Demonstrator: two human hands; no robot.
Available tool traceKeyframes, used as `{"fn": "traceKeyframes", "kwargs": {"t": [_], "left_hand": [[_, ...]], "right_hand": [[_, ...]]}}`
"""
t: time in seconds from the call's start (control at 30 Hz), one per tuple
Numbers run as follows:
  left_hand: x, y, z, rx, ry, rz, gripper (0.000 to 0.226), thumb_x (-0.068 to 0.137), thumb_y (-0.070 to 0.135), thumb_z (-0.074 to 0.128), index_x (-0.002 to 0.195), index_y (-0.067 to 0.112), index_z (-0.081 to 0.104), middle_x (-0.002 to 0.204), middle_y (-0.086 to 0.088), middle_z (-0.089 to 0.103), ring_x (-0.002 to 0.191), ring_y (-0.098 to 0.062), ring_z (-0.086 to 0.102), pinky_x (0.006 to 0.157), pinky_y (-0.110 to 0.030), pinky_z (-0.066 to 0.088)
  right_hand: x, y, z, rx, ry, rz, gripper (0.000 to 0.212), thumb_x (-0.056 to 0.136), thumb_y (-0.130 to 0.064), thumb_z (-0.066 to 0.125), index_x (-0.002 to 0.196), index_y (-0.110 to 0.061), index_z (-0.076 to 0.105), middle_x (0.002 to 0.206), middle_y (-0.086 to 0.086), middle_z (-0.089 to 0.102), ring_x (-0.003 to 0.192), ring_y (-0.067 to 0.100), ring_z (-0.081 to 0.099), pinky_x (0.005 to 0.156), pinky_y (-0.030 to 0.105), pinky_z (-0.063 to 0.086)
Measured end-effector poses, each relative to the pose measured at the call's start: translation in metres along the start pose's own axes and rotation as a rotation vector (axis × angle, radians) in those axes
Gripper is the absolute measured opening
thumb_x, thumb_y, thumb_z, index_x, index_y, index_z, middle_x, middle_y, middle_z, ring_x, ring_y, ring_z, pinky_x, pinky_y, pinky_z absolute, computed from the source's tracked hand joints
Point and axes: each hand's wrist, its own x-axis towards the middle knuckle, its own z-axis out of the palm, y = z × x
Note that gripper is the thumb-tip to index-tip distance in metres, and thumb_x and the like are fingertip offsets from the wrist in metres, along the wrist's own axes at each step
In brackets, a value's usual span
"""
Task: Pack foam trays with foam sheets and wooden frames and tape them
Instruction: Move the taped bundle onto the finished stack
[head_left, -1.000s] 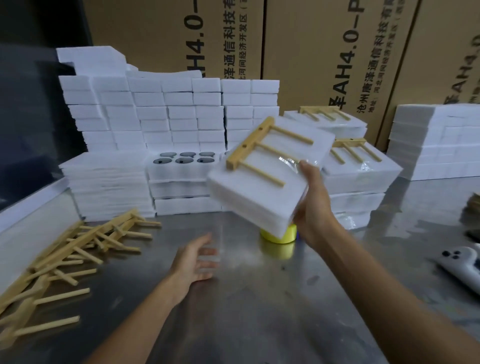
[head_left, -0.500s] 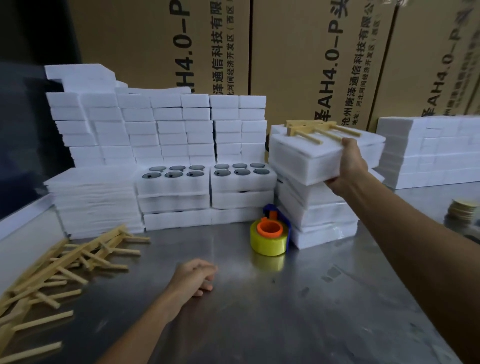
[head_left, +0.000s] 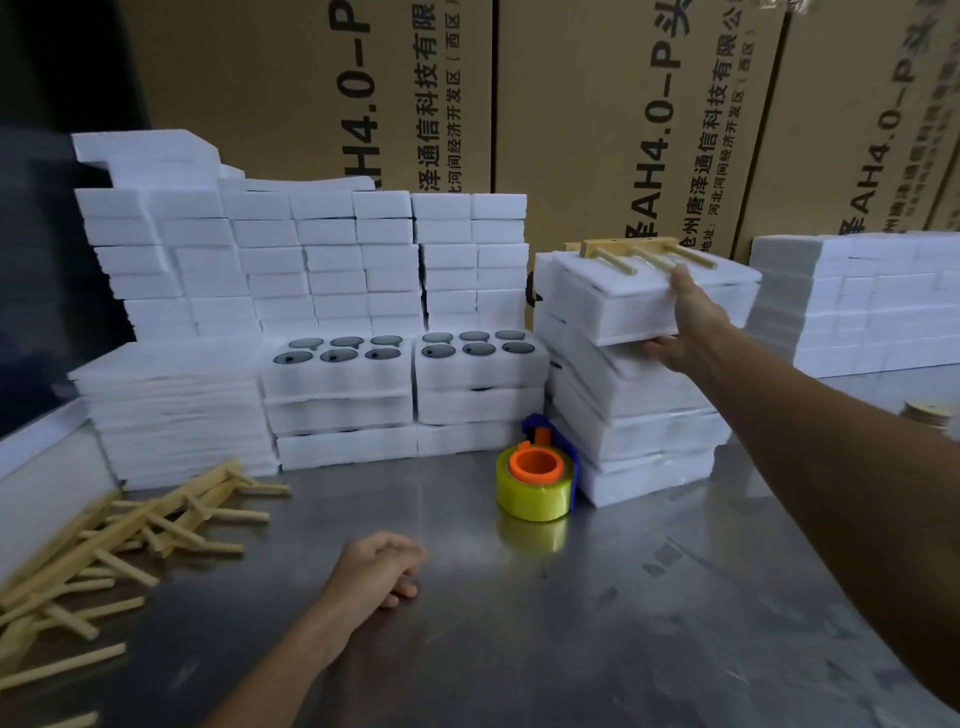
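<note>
Currently, a finished foam pack (head_left: 639, 306), with a wooden frame (head_left: 641, 253) lying on its top, is being held at the top of the stack of packed trays (head_left: 639, 431) on the right side of the desk (head_left: 597, 597). Whether the pack is already resting fully on the stack cannot be told; its near edge appears slightly raised.

Handling is being judged as follows: the pack is probably very light, soft at the surface and easily dented, while the frame's thin dowels are likely stiff but brittle. The frame looks held down by clear tape, though this is too blurred to confirm. Hold is best taken at the foam's edge, thumb above and fingers beneath, not on the dowels.

The right hand (head_left: 683, 325) is being kept in exactly that grip: the thumb is pressing on the top sheet near the dowel ends, and the fingers are curling under the near edge, so the pack is being pinched between them.

The left hand (head_left: 376, 569) is resting on the desk, fingers loosely curled, holding nothing. It is lying between the pile of loose wooden frames (head_left: 104, 551) at left and the yellow tape roll (head_left: 535, 480), which is standing just beside the stack's base.
</note>
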Motion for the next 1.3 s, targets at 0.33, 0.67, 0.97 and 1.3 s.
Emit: {"fn": "traceKeyframes", "kwargs": {"t": [0.33, 0.67, 0.97, 1.3], "left_hand": [[0.011, -0.003, 0.001, -0.007, 0.019, -0.024, 0.005, 0.089, 0.012, 0.069, 0.093, 0.010, 0.067, 0.084, -0.013, 0.072, 0.051, -0.014, 0.061, 0.049, -0.021, 0.048], [0.018, -0.009, 0.001, -0.024, 0.056, -0.040, 0.002, 0.086, 0.013, 0.070, 0.087, 0.014, 0.070, 0.074, -0.006, 0.073, 0.048, -0.013, 0.063, 0.048, -0.022, 0.049], [0.013, -0.007, 0.001, -0.033, 0.058, -0.035, 0.004, 0.087, 0.011, 0.069, 0.091, 0.011, 0.069, 0.079, -0.009, 0.072, 0.051, -0.015, 0.063, 0.050, -0.021, 0.051], [0.013, -0.010, 0.001, -0.031, 0.066, -0.029, 0.004, 0.086, 0.009, 0.068, 0.090, 0.010, 0.069, 0.075, -0.008, 0.071, 0.052, -0.015, 0.064, 0.050, -0.022, 0.050]], "right_hand": [[0.010, -0.004, 0.004, -0.144, 0.014, -0.014, 0.067, 0.083, -0.054, 0.074, 0.127, -0.014, 0.044, 0.108, 0.010, 0.054, 0.101, 0.032, 0.060, 0.069, 0.053, 0.061], [0.013, -0.001, -0.008, -0.455, 0.256, -0.188, 0.113, 0.074, -0.058, 0.080, 0.155, -0.017, 0.014, 0.153, 0.011, 0.032, 0.135, 0.032, 0.040, 0.102, 0.043, 0.046], [0.006, 0.011, -0.015, -0.287, 0.255, -0.163, 0.088, 0.086, -0.055, 0.068, 0.152, -0.018, 0.021, 0.149, 0.010, 0.040, 0.123, 0.031, 0.054, 0.098, 0.046, 0.053], [-0.007, 0.027, -0.017, -0.251, 0.295, -0.271, 0.042, 0.093, -0.044, 0.059, 0.121, -0.017, 0.046, 0.110, 0.000, 0.054, 0.091, 0.020, 0.054, 0.069, 0.033, 0.042]]}}
